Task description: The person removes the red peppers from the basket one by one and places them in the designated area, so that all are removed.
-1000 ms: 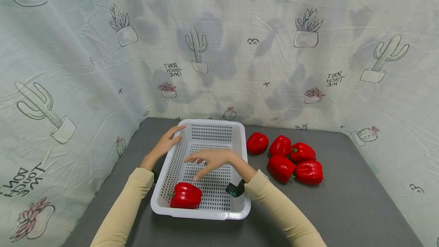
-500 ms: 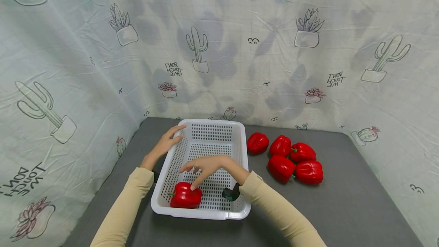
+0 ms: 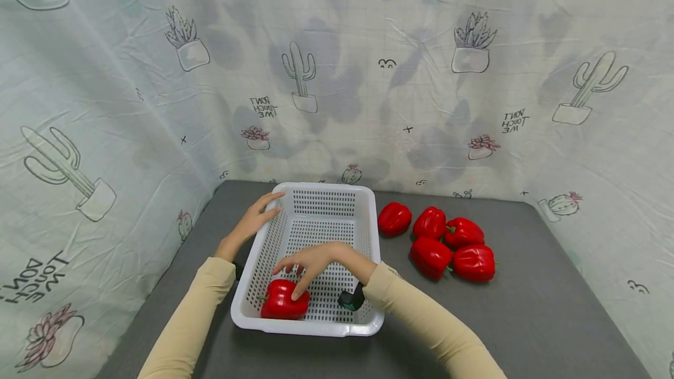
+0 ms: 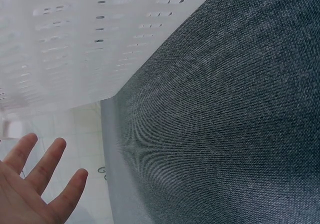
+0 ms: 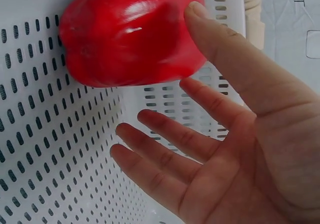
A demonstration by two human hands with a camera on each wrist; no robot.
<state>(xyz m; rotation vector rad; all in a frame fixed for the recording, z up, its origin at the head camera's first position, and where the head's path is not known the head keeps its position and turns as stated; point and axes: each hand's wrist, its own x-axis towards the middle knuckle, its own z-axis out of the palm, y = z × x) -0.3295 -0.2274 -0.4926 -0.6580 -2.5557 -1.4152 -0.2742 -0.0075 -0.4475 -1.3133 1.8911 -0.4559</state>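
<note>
A white perforated plastic basket (image 3: 344, 328) stands on the dark table, with one red bell pepper (image 3: 275, 307) lying in its near left corner. My left hand (image 3: 254, 221) rests on the basket's left rim; in the left wrist view its fingers are spread beside the basket's outer wall (image 4: 75, 48). Over the basket, my right hand (image 3: 313, 259) reaches down to the pepper. The right wrist view has the thumb overlapping one end of the pepper (image 5: 125, 38) and the index fingertip at its edge. The other fingers of that hand extend loosely, apart from it.
To the right of the basket, several more red bell peppers lie on the table (image 3: 526, 285). One pepper (image 3: 394, 220) sits close to the basket's right wall, and the others form a cluster (image 3: 432, 257). A cactus-printed cloth (image 3: 358, 92) hangs behind and at the sides.
My right hand has moved down and nearer within the basket, from above its middle to the pepper. The left hand and the peppers have stayed where they were.
</note>
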